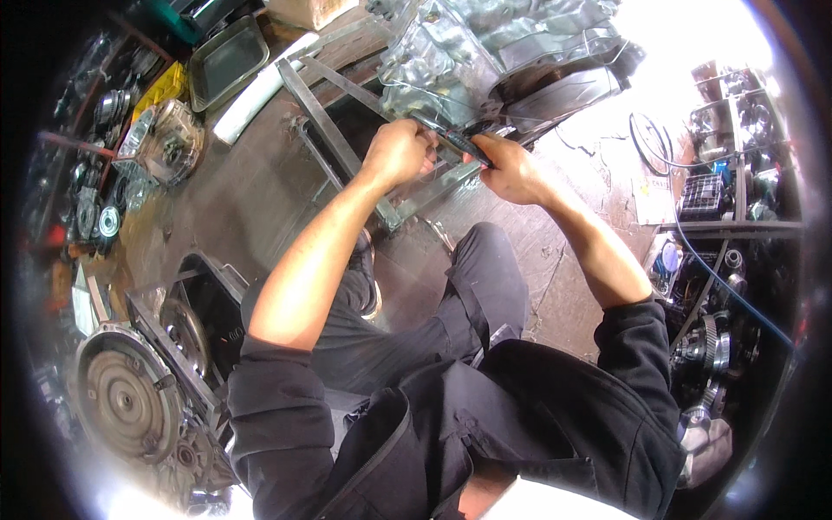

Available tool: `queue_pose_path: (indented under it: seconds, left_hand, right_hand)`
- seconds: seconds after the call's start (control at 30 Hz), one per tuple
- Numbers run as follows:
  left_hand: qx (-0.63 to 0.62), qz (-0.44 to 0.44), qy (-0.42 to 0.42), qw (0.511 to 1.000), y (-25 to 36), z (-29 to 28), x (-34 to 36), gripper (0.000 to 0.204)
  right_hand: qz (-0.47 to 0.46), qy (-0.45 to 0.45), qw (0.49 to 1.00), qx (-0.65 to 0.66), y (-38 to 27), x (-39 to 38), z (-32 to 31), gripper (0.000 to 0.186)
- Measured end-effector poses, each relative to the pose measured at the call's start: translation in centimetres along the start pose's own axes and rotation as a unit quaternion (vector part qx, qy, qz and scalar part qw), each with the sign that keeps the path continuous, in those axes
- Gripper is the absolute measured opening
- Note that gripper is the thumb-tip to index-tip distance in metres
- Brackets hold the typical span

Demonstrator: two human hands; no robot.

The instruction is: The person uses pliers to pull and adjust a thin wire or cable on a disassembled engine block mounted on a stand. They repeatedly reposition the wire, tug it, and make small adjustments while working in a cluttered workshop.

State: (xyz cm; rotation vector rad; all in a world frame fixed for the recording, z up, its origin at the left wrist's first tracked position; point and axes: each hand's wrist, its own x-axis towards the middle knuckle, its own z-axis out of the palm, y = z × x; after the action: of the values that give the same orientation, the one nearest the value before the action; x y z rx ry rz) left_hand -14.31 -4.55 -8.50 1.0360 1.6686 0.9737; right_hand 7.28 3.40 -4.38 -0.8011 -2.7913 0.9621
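A large grey metal gearbox housing (485, 43) rests on an angle-iron stand (325, 113) ahead of me. Both my hands work at its lower near edge. My left hand (400, 152) is closed in a fist against the housing, gripping the near end of a dark slim tool (455, 139). My right hand (511, 169) is closed around the same tool's handle, just right of the left hand. The tool's tip is hidden between the hands and the casting. My black-trousered legs (485, 277) stand under them.
A round torque converter (121, 403) and another gearbox lie at the lower left. A metal tray (227, 61) and a white roll (260, 91) sit at the upper left. Shelves of parts (728, 191) and a blue hose (719, 277) stand at the right.
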Motion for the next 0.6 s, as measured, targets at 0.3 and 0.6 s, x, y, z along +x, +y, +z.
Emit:
queue_pose_path:
  seconds: [0.3,0.6]
  left_hand:
    - [0.049,0.017,0.001,0.999,0.9,-0.1,-0.8,0.023]
    - [0.459,0.137,0.034,0.877,4.0,-2.1,-3.6,0.019]
  right_hand:
    - [0.101,0.056,0.993,0.016,0.4,0.6,1.2,0.04]
    - [0.102,0.015,0.994,-0.037,2.0,0.9,4.2,0.052]
